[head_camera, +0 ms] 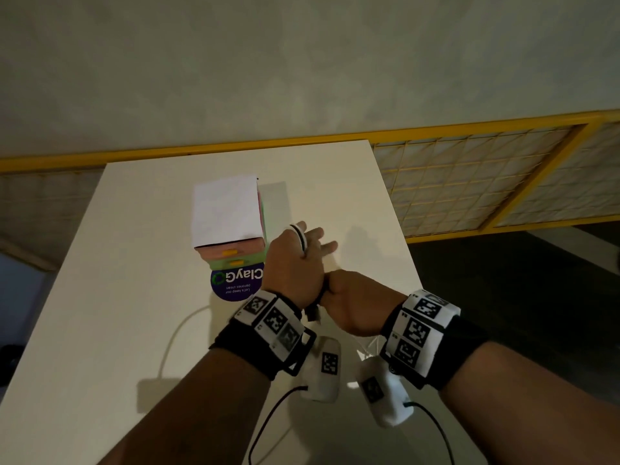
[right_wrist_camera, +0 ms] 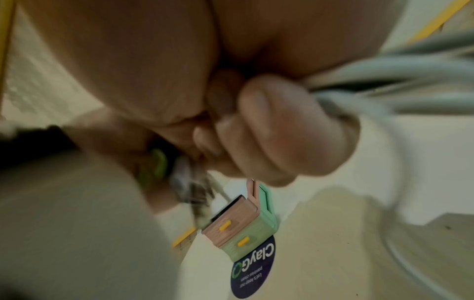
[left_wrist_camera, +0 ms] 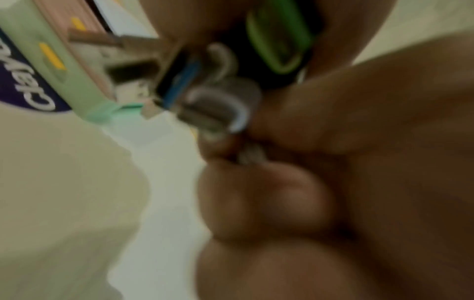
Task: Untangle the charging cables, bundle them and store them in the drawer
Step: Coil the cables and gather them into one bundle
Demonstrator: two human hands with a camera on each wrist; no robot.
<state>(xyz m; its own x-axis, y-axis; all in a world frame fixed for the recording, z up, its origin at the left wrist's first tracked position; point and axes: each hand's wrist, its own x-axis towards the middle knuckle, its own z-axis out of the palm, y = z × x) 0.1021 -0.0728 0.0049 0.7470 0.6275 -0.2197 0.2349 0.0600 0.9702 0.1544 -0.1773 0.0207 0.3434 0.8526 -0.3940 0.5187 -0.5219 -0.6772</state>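
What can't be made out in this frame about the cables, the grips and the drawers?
- Head view: the left hand hides most of the cable coil wound round it.
- Head view: the right hand covers its own fingertips and whatever they pinch.
- Wrist views: motion blur smears the connectors; type unreadable.
- Drawer unit: interiors unseen.

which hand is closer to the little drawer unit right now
Left. The left hand is right beside the drawer unit; the right hand sits behind the left, farther off.
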